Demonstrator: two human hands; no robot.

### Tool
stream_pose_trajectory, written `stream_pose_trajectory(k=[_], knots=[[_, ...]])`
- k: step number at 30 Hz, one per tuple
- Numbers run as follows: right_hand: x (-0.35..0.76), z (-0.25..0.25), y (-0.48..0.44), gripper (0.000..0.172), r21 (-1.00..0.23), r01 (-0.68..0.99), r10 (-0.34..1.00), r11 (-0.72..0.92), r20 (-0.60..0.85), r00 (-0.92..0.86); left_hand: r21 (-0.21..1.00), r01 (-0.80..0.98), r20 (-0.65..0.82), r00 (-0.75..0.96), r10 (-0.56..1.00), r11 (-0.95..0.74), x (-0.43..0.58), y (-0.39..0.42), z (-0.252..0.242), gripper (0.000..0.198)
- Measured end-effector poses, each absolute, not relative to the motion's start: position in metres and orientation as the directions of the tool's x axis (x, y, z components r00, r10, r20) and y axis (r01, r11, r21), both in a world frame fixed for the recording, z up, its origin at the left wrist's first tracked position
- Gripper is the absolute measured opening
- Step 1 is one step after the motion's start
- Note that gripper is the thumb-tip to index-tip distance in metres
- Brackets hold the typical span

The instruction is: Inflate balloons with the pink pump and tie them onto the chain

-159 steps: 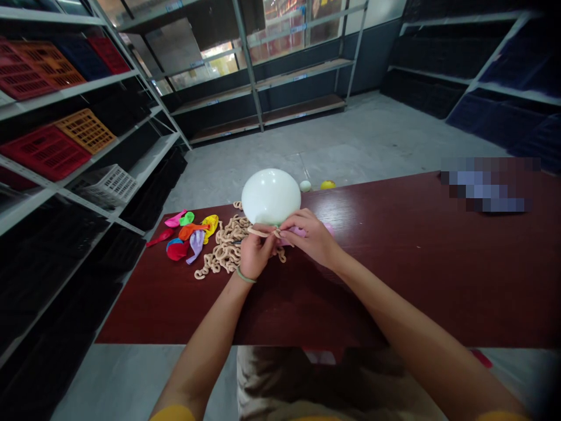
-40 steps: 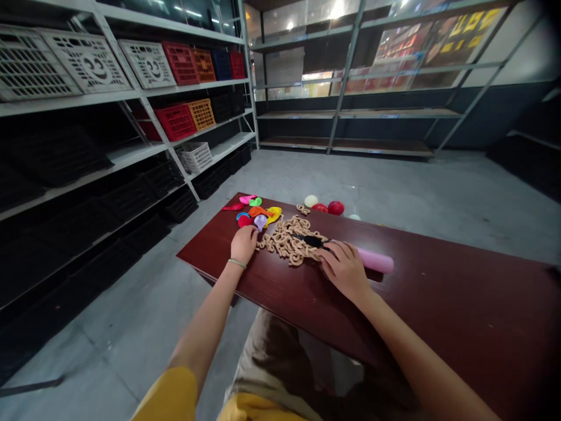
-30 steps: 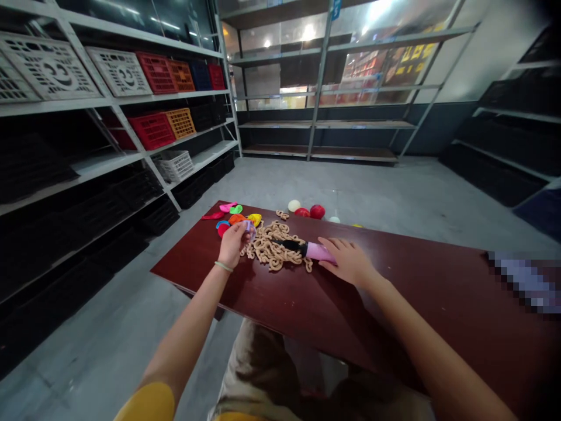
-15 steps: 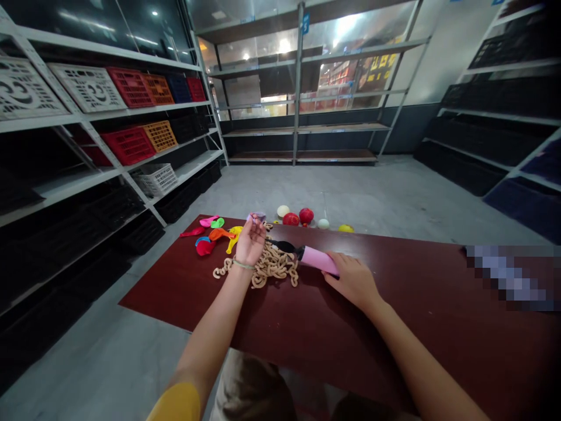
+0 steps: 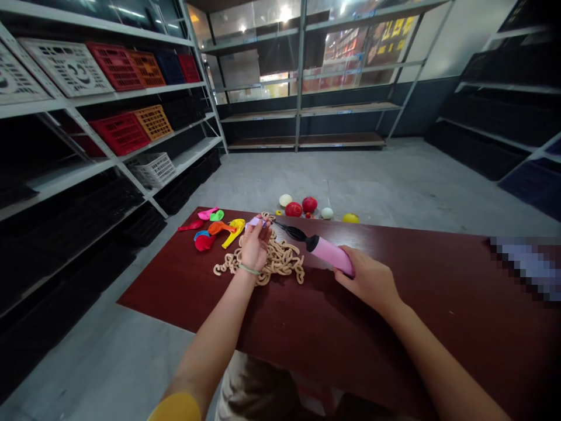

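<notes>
My left hand (image 5: 255, 244) pinches a pale purple balloon (image 5: 253, 223), uninflated, over the far edge of a heap of beige curly pieces (image 5: 283, 257). My right hand (image 5: 370, 278) is wrapped round the pink barrel of a hand balloon pump (image 5: 331, 255). The pump's black tapered front points left, its tip close to the fingers of my left hand. Whether the tip sits inside the balloon's neck cannot be made out. To the left of the heap lie a yellow balloon (image 5: 234, 233), an orange balloon (image 5: 220, 227) and several other limp balloons.
All this is on a dark red table (image 5: 175, 292). Beyond its far edge, on the floor, are red round objects (image 5: 309, 204), whitish ones (image 5: 286, 200) and a yellow one (image 5: 350, 218). A pixelated patch (image 5: 530, 266) covers the table's right. Racks with crates (image 5: 118, 137) stand left.
My left hand has lowered slightly and moved right with the purple balloon. The pump has shifted a little right in view with my right hand. The camera view has tilted down.
</notes>
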State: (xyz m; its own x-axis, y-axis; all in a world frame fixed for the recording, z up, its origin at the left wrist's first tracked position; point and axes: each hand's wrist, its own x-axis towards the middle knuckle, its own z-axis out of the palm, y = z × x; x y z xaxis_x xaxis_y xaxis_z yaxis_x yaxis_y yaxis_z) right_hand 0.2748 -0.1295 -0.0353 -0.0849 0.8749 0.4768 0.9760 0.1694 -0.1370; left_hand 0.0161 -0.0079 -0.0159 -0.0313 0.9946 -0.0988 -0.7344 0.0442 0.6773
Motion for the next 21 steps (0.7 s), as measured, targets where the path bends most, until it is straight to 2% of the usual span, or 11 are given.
stream_pose_trajectory(k=[7, 21], knots=[[0.271, -0.035, -0.132, 0.043, -0.097, 0.978, 0.870, 0.187, 0.478, -0.119, 0.703, -0.709, -0.085, -0.012, 0.996, 0.052, 0.023, -0.012, -0.019, 0.029], [0.270, -0.036, -0.133, 0.042, -0.114, 0.973, 0.864, 0.202, 0.488, -0.122, 0.795, -0.605, 0.002, -0.061, 0.998, -0.039, 0.034, -0.022, -0.010, 0.040]])
